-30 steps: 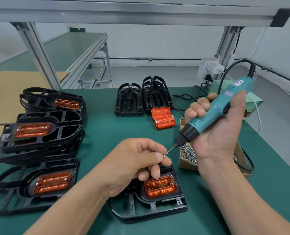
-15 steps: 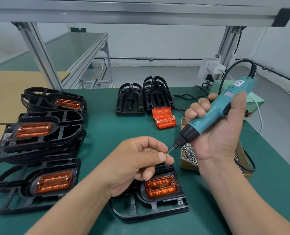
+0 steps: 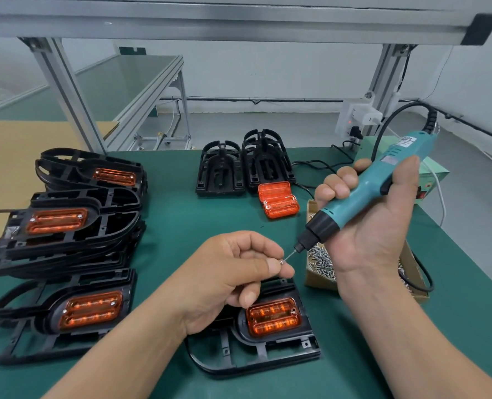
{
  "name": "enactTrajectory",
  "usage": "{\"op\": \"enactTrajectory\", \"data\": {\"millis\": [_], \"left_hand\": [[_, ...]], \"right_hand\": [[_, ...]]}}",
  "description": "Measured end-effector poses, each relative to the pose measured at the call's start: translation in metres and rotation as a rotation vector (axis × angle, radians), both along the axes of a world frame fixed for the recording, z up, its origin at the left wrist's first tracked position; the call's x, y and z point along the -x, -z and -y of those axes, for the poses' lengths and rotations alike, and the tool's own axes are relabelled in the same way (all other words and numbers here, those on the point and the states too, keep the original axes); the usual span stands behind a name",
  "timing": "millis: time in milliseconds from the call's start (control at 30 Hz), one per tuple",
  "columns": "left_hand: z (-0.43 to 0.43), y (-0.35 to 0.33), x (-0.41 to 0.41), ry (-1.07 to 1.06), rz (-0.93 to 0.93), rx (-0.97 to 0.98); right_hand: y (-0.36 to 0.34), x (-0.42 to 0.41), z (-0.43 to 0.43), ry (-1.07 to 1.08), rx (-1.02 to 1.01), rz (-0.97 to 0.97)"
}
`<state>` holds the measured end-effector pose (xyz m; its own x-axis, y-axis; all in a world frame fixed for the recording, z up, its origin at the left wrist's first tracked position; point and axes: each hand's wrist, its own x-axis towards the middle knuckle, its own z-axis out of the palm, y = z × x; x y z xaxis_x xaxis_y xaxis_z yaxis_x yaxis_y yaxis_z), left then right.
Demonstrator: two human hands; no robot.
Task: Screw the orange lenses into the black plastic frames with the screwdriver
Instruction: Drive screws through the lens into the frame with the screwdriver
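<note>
Fumble risk in mid-air
The left hand (image 3: 227,277) pinches a screw (image 3: 281,262) at the tip of the screwdriver (image 3: 362,194) gripped by the right hand (image 3: 374,226), above the orange lens (image 3: 273,316) seated in its black frame (image 3: 256,352). If misaligned, the screw may drop.

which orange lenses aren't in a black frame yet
The loose stack of orange plastic lenses on the green mat, before the empty black plastic frames at the back; the rest sit in frames.
</note>
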<state>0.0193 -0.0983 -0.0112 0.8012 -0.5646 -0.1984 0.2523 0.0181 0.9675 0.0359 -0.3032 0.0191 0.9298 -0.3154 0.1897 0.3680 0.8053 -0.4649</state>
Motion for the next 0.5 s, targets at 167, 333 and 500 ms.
{"op": "enactTrajectory", "data": {"millis": [167, 333, 500], "left_hand": [[0.001, -0.001, 0.0022, 0.007, 0.049, -0.037], [0.0036, -0.0001, 0.0031, -0.064, 0.165, -0.079], [0.0012, -0.0004, 0.0037, -0.076, 0.277, -0.187]], "right_hand": [[0.0008, 0.0012, -0.0016, 0.0, 0.05, 0.016], [0.0021, -0.001, -0.0034, -0.033, 0.052, -0.005], [0.0051, -0.0022, -0.0051, -0.016, 0.092, -0.023]]}}
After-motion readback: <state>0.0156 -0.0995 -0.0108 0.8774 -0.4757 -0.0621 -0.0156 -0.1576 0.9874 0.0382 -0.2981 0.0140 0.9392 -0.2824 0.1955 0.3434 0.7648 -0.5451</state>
